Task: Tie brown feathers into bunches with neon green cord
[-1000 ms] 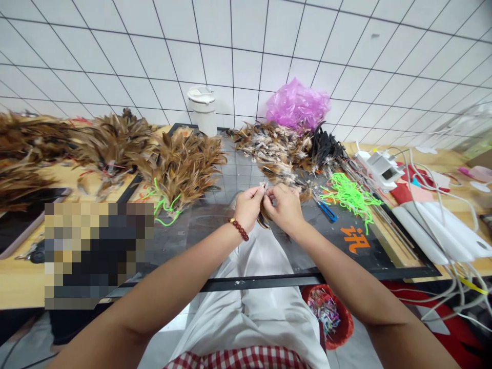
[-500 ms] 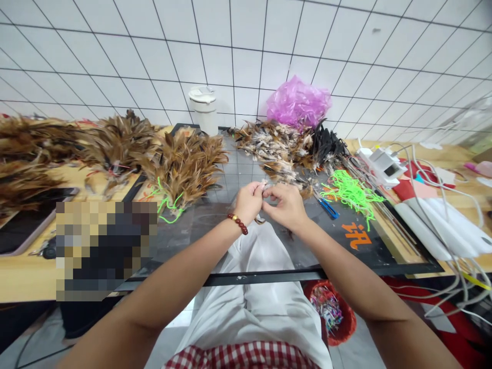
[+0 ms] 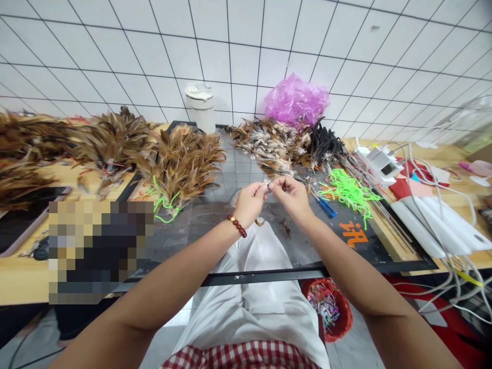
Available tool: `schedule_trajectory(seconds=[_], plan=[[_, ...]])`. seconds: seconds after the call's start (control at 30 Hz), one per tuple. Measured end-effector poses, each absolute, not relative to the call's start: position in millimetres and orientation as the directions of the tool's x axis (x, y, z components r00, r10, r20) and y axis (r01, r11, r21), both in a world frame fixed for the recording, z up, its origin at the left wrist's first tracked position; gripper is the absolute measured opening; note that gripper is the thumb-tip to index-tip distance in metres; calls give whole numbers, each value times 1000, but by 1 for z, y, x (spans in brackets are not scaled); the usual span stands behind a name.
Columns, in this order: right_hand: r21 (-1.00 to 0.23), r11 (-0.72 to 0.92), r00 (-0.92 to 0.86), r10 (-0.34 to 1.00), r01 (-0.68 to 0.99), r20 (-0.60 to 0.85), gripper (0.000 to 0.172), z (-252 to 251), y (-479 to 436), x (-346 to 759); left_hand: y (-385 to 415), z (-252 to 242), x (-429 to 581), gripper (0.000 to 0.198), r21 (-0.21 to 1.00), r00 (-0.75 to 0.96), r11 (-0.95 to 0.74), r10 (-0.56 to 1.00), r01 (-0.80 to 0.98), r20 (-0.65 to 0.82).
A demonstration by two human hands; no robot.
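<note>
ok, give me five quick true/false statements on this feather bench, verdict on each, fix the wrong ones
1. The left hand and right hand are held wide apart. False: their fingertips are close together, at a small pale item.
2. The bead bracelet is on the left wrist. True.
3. The large green cord pile lies left of the blue-handled tool. False: it lies to the right of it.
4. The black feathers are at the right end of the mixed feather pile. True.
5. The lidded white container is lying on its side. False: it stands upright.
</note>
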State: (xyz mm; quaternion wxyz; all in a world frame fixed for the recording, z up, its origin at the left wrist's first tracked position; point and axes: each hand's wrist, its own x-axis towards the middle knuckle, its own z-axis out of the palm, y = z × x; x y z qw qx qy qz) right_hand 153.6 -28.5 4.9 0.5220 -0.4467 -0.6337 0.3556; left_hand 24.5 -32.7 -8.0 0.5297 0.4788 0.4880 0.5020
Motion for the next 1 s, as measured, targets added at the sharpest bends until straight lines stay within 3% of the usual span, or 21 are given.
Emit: schedule_trajectory(seconds=[0.13, 0.23, 0.33, 0.43, 0.53, 0.67, 0.83, 1.0], plan=[[-938, 331, -151, 938, 107, 314, 23, 2, -23, 160, -37, 2, 22, 25, 990, 160, 77, 985, -118, -58], [-865, 415, -106, 910, 283, 401, 19, 2, -18, 171, -36, 12, 18, 21, 968, 266, 160, 958, -196, -104], [-637, 473, -86, 837, 608, 540, 13, 3, -13, 183, -31, 19, 13, 20, 936, 127, 136, 987, -325, -99], [-348, 427, -227, 842, 835, 489, 18, 2, -11, 185, -26, 20, 9, 20, 920, -37, 87, 993, -381, -109], [-141, 384, -303, 865, 912, 400, 24, 0, -8, 175, -23, 19, 8, 19, 914, -118, 60, 986, -402, -116], [28, 379, -366, 868, 925, 335, 23, -5, -2, 160, -22, 19, 8, 19, 916, -151, 26, 984, -400, -94], [15, 387, -359, 839, 922, 410, 20, -4, 0, 167, -19, 21, 5, 21, 935, -184, 15, 979, -354, -85], [-73, 605, -501, 716, 793, 487, 26, 10, -12, 176, -18, 19, 3, 21, 962, -92, 108, 987, -249, -135]])
